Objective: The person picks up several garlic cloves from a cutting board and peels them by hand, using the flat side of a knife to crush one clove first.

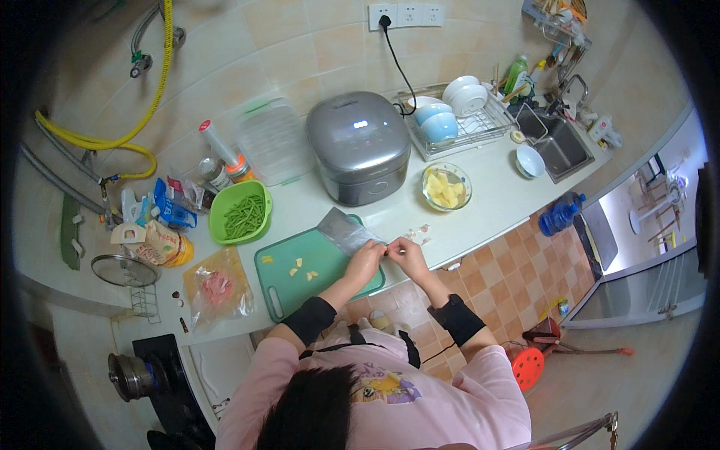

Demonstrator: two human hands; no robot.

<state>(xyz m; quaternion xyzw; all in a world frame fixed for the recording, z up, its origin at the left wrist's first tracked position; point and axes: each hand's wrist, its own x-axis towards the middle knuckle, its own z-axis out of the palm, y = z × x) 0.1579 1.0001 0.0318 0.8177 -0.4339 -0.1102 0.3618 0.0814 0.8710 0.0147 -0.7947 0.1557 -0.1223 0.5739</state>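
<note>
My left hand [365, 262] and my right hand [408, 260] meet at the fingertips over the right end of a green cutting board [304, 247]. They pinch a small thing between them, too small and covered to make out. Under and beside my left hand lies the broad metal blade of a cleaver [344, 229], flat across the board's upper right corner; its handle is hidden. Several peeled garlic cloves [293, 271] rest on the board, with yellowish slices [268, 259] at its left. Garlic skins [419, 231] are scattered on the counter just beyond my right hand.
Behind the board stands a grey rice cooker [360, 149], plugged in. A glass bowl of potato pieces [445, 190] is to its right, before a dish rack [461, 132] and sink [557, 143]. Leftward are a green basin of beans [241, 212], bagged meat [217, 287] and a stove [169, 382].
</note>
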